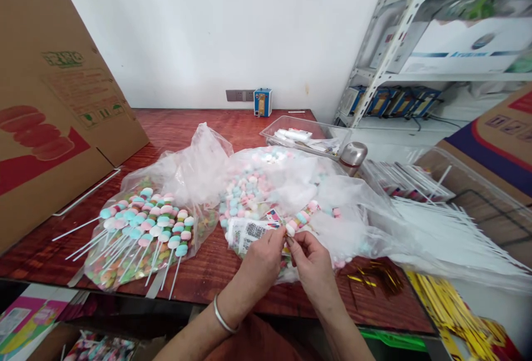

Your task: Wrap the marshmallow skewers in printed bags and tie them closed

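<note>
My left hand [265, 257] and my right hand [312, 261] meet at the table's front, fingertips pinched together at the lower end of a marshmallow candy skewer [305, 215]. The skewer tilts up to the right, with pink, white and blue pieces, and seems to be in a clear wrapper. A bit of gold shows by the fingertips, too small to make out for sure. Beside my left hand lie printed clear wrappers [245, 233]. Behind both hands spreads a big clear bag of loose pastel marshmallows [245, 186]. Gold twist ties [380, 279] lie right of my right hand.
Finished-looking candy skewers [145, 219] are piled on a bag of gummies [97, 264] at left. A cardboard box [62, 100] stands beyond. At right are a steel flask [352, 158], a plastic tray [328, 131], white sticks [453, 233] and a shelf rack [390, 56].
</note>
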Motion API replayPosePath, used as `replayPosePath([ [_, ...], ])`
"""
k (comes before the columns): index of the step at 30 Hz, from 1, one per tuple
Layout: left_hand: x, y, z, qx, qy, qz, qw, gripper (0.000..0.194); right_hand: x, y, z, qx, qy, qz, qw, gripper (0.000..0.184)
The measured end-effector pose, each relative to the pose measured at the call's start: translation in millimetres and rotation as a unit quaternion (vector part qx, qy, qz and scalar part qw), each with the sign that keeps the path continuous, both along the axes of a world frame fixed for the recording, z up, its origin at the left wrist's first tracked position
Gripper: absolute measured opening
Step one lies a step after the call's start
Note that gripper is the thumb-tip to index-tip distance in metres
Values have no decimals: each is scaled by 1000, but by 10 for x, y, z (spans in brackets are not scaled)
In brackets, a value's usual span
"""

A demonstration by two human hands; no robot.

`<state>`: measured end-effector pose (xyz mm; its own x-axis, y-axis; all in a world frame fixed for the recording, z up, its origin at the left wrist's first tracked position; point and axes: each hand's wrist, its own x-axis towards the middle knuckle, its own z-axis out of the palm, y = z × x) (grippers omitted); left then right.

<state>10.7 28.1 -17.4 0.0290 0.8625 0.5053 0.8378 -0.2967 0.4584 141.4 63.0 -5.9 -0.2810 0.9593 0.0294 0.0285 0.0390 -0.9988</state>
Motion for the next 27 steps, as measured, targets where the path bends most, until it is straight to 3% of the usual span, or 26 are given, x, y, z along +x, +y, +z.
replayPosePath([
  [3, 46, -28, 23, -17, 9, 25, 1000, 29, 6, -18, 30, 18, -4, 9, 1000, 27],
  [7, 113, -59, 87, -34, -147, 47, 987, 24, -46, -42, 79, -37, 77, 22, 996, 26],
  [10, 84, -31, 101, -48, -257, -24, 965, 29, -88, -40, 99, -118, 165, 20, 979, 29],
  [12, 32, 7, 112, -45, -268, -88, 958, 32, -86, -39, 105, -139, 178, 21, 974, 30],
  [14, -30, 28, 151, -18, -241, -103, 965, 34, -41, -43, 120, -95, 142, 9, 985, 30],
  [16, -96, -3, 234, 25, -244, -44, 968, 33, 50, -45, 165, 30, 45, -21, 998, 23],
  [17, -132, -43, 293, 36, -279, -2, 960, 33, 111, -41, 204, 118, -17, -39, 992, 17],
  [19, -205, -168, 439, 16, -401, 34, 915, 37, 251, -16, 317, 315, -131, -77, 937, 7],
  [20, -238, -243, 522, -22, -461, 6, 887, 46, 325, 9, 388, 410, -168, -92, 892, 6],
  [22, -273, -383, 684, -162, -511, -128, 835, 65, 459, 78, 541, 565, -217, -103, 789, 14],
  [24, -251, -455, 799, -310, -460, -258, 791, 69, 551, 155, 672, 666, -246, -78, 700, 17],
  [25, -223, -452, 826, -348, -435, -285, 780, 69, 573, 184, 712, 707, -240, -44, 663, 16],
  [27, -165, -380, 820, -338, -457, -270, 777, 81, 566, 202, 722, 765, -208, 45, 609, 15],
])
